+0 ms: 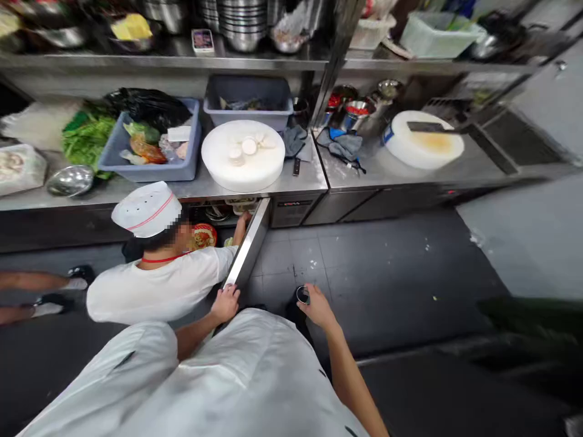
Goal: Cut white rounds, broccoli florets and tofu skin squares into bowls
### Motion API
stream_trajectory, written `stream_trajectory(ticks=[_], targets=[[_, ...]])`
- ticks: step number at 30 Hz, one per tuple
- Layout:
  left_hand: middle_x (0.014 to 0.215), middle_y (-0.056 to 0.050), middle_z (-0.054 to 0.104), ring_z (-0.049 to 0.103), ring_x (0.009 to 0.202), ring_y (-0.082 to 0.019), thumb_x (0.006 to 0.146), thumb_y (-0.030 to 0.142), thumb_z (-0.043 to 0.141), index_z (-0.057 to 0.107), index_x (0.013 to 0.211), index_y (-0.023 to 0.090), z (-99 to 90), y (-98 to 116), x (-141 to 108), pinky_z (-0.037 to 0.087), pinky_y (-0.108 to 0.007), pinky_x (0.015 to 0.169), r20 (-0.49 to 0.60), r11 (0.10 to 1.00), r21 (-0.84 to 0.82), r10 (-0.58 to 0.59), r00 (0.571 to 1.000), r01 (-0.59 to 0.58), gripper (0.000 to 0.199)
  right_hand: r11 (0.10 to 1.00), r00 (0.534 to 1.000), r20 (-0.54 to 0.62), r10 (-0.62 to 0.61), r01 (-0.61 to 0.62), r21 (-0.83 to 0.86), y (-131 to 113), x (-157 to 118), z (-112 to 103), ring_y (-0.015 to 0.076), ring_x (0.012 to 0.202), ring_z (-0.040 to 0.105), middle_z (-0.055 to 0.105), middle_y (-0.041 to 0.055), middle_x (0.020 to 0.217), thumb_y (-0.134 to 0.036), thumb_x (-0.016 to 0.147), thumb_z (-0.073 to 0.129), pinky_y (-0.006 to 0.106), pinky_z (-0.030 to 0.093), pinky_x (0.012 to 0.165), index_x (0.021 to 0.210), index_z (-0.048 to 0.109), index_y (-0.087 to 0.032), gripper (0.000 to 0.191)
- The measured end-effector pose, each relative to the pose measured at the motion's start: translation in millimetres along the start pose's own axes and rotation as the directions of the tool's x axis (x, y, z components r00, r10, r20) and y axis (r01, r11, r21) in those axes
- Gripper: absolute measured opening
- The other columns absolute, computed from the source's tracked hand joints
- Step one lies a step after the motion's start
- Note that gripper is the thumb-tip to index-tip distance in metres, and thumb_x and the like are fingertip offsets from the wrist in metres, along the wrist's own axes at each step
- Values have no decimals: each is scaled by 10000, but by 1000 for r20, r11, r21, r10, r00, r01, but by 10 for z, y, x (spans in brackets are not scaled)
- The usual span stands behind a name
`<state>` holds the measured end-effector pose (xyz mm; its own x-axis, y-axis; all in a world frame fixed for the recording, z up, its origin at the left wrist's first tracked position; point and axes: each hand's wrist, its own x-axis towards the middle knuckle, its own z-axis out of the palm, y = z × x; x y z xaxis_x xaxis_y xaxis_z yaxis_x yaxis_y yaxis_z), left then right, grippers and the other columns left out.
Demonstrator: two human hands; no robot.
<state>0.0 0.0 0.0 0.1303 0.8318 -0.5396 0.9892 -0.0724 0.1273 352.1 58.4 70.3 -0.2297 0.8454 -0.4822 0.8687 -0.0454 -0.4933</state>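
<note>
My left hand [226, 303] has its fingers curled over the near top edge of an open metal cabinet door [248, 246] under the counter. In my right hand [317, 305], lower right of the door, is a small round cup [302, 295] with a pale rim and dark inside, pinched at its side. A co-worker [155, 285] in a white cap crouches left of the door, one arm reaching into the cabinet. Containers [241, 205] sit on a shelf inside it. Beside the co-worker is a red-patterned bowl [203, 236] with food, partly hidden.
On the steel counter [310, 176] are a round white cutting board [218, 158] with white slices, a grey bin [150, 173] of bagged food and grey cloths [295, 141]. Further right lies a cleaver [430, 127] on another board [405, 142]. Another person's legs [36, 280] show at left.
</note>
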Motion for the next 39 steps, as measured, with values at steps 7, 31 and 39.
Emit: stream_trajectory(ticks=[7, 31, 39], targets=[[1169, -157, 711, 690, 1108, -277, 947, 232, 485, 674, 1164, 159, -980, 575, 952, 501, -382, 1018, -58, 912, -309, -300, 952, 269, 297, 975, 968, 179, -176, 197, -105, 546, 740, -869, 283, 1255, 625, 639, 166, 1359, -290, 856, 654, 342, 454, 1062, 1384, 569, -158, 551], [1364, -177, 533, 612, 1187, -379, 776, 344, 764, 549, 1438, 236, -4485, -1266, 3708, 516, -449, 974, -118, 923, -237, -337, 934, 303, 704, 876, 876, 316, -365, 438, -201, -1138, 3852, -2776, 295, 1318, 574, 582, 161, 1411, -388, 917, 627, 395, 469, 1094, 1536, 446, -170, 680], [1426, -182, 482, 536, 1249, -384, 779, 286, 705, 508, 1449, 226, -4616, -1447, 3743, 513, -463, 985, -70, 852, -285, -475, 877, 438, 701, 762, 737, 444, -509, 626, -164, -1685, 4611, -3060, 296, 1366, 524, 556, 171, 1428, -340, 891, 671, 404, 436, 1141, 1536, 428, -150, 715]])
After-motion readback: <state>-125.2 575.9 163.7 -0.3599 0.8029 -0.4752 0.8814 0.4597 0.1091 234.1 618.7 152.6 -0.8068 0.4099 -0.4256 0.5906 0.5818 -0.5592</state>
